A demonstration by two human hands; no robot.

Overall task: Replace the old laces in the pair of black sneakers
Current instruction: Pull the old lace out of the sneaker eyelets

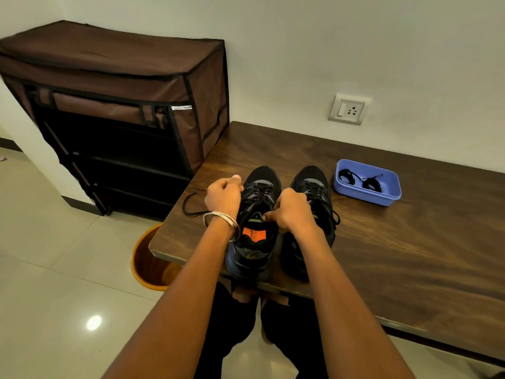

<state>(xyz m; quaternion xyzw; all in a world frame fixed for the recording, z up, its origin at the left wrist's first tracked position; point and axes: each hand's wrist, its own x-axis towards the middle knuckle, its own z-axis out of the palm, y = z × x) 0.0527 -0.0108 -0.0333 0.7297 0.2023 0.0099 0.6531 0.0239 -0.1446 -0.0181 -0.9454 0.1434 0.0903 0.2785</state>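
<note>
My left hand (222, 196) pinches the old lace (191, 206), drawing it sideways; my right hand (289, 210) grips the left sneaker (255, 228) steady on the surface (382, 255). New laces (358, 180) wait in the blue tray (367, 196).

My sneakers (284, 214) are black, one with an orange insole label (250, 233). The tray (367, 184) is blue, the table (382, 242) dark woodgrain, the rack (123, 105) brown.

White wall (355, 36) with socket (349, 109); brown fabric rack (109, 77); glossy tiled floor (54, 269); wooden table (410, 255).
</note>
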